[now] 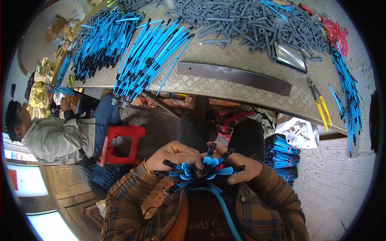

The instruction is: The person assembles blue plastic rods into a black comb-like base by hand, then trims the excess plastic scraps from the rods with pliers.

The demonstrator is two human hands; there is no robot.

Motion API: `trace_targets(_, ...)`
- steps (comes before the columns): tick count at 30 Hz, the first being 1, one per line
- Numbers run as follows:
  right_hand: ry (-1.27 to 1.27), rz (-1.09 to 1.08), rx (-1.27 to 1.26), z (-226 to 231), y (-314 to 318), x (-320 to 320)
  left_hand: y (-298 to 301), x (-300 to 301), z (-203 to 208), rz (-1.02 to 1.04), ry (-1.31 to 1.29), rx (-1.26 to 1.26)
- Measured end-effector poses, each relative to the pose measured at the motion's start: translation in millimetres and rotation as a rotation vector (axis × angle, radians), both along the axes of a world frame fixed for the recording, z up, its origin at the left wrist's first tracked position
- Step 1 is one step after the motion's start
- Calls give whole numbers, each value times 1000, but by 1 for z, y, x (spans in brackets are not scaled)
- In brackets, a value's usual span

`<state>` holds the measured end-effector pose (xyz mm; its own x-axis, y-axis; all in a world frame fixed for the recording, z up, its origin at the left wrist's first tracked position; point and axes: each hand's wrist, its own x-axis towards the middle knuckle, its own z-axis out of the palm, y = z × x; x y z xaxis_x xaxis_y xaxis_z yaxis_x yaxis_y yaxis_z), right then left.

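Observation:
In front of my chest I hold a spoked cluster of blue ribs (210, 162) with black tips, much like a small umbrella frame. Its ribs spread out around a dark round centre. My left hand (176, 156) pinches it near the middle with bent fingers and thumb. From the other side, my right hand (246, 168) is closed round some of the ribs, its thumb among the black tips. A long blue strip (222, 207) curves down from the cluster over my front. Part of my right fingers is hidden behind the ribs.
On the patterned table (177, 86) lie blue rib bundles (150, 56), a heap of grey plastic tubes (257, 26), a metal bar (237, 77), a glass-fronted rectangle (290, 56) and yellow-handled pliers (320, 105). A person (64, 134) sits at left by a red stool (124, 138).

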<state>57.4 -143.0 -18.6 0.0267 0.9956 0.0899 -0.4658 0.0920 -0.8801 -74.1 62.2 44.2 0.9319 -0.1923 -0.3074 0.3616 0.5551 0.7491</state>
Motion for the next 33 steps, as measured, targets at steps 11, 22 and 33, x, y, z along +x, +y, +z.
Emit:
trace_targets(11, -156, -49, -82, -7, 19, -18, -5, 13, 10, -85, -56, -16)
trace_targets(22, -68, 94, -1, -13, 16, -15, -1, 20, 12, -168, 22, -11)
trace_targets(33, 32, -30, -119, -30, -2, -3, 8, 77, 27, -486, 65, 459)
